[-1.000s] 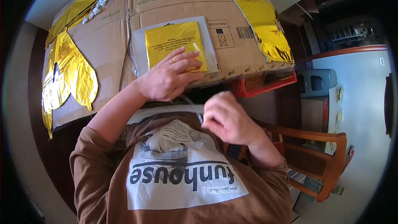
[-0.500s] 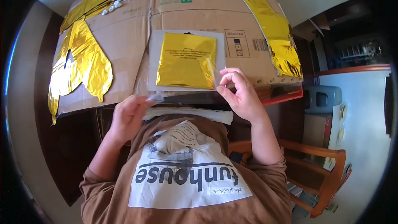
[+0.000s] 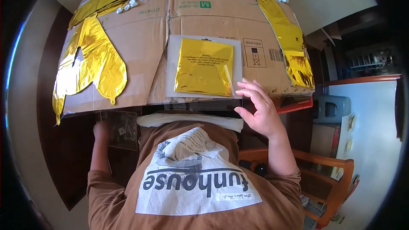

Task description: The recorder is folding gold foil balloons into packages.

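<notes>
A clear plastic packet [image 3: 171, 89] lies at the near edge of the cardboard, with a folded gold foil balloon [image 3: 204, 70] inside and a narrow pale straw [image 3: 228, 76] at its right. Just off the packet's lower right corner is my right hand [image 3: 260, 113], fingers curved and apart, with nothing seen in it. Below the table's left front edge, my left hand [image 3: 101, 131] is blurred and its fingers are hard to make out. Beside it hangs a clear plastic bag [image 3: 125, 130] with small pale bits in it; whether the hand touches the bag, I cannot tell.
Flattened cardboard [image 3: 140, 64] covers the table. A flat gold foil balloon [image 3: 102, 55] overhangs its left edge; another gold foil piece [image 3: 283, 34] lies along the right. White lumps [image 3: 133, 3] rest at the far left. A wooden chair [image 3: 324, 162] stands to my right.
My left hand has moved from the table's front edge down and left, beside the clear bag. My right hand has drawn slightly away from the packet, its fingers opening. The view has shifted a little.
</notes>
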Demonstrator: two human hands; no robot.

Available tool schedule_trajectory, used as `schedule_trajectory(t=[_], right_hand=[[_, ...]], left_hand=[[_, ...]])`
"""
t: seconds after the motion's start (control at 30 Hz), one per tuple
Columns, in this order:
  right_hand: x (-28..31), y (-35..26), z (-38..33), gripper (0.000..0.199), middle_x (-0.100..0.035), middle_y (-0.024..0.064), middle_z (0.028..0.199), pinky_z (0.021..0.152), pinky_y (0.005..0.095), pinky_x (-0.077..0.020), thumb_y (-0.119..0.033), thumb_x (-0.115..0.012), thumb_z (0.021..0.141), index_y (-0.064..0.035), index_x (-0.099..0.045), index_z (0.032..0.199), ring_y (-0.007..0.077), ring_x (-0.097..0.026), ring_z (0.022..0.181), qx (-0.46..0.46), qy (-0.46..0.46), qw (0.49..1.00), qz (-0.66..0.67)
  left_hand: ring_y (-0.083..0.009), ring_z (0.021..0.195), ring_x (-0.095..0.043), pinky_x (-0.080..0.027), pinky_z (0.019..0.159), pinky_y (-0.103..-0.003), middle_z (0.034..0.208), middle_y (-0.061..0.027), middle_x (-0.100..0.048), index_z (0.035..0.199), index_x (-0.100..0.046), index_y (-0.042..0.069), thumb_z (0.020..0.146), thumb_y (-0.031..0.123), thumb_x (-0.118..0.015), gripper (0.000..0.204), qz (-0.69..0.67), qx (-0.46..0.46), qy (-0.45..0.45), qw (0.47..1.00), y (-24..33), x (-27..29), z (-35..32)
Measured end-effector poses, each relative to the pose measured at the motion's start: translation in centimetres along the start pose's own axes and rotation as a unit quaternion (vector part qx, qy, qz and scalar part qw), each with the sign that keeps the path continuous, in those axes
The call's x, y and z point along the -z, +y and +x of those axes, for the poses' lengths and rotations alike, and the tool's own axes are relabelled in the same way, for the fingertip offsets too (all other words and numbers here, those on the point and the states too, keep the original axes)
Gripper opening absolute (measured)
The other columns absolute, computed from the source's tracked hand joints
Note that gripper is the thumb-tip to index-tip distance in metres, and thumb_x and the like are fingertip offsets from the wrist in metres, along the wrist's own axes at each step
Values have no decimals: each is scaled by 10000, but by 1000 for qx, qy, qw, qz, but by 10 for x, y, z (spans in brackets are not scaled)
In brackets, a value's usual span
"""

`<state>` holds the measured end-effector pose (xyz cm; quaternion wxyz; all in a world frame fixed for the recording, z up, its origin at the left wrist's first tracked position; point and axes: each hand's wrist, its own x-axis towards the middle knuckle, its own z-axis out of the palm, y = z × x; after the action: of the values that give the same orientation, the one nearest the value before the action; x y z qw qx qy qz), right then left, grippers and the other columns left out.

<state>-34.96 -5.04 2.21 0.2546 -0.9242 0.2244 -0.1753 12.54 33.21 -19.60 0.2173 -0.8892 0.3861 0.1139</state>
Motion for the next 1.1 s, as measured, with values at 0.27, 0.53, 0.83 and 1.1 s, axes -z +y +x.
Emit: schedule_trajectory(t=[0.27, 0.53, 0.83, 1.1], right_hand=[[-16, -10, -21, 704, -525, 155, 1409, 1157, 561, -346, -158, -861, 723, -83, -558, 1355, 369, -489, 1339, 12, 16, 990, -137], [-47, -5, -14, 789, -495, 177, 1444, 1156, 562, -342, -189, -860, 718, -92, -525, 1425, 369, -474, 1341, 68, 9, 978, -197], [-29, -7, -20, 660, -509, 170, 1430, 1139, 560, -361, -187, -842, 753, -93, -586, 1355, 370, -502, 1312, 60, 60, 983, -162], [-49, -8, -16, 824, -479, 174, 1451, 1144, 558, -362, -160, -867, 711, -113, -507, 1450, 362, -494, 1317, 67, 36, 978, -197]], left_hand=[[-344, 1057, -714, -586, 809, -486, 1126, -187, -737, 1046, -759, 77, 854, 460, -690, 433, 85, -107, -166, 977, 40, 94, -42], [-316, 1228, -626, -485, 1028, -494, 1278, -194, -672, 1115, -741, 58, 893, 370, -662, 391, 105, -168, 196, 960, -25, -7, -3], [-336, 1129, -683, -543, 963, -431, 1154, -190, -724, 1259, -690, 66, 746, 555, -800, 717, -31, 147, -261, 953, -34, 11, -50], [-358, 979, -702, -560, 892, -425, 1055, -190, -723, 1198, -699, 37, 649, 298, -888, 637, -316, -291, -96, 898, 105, 286, -106]])
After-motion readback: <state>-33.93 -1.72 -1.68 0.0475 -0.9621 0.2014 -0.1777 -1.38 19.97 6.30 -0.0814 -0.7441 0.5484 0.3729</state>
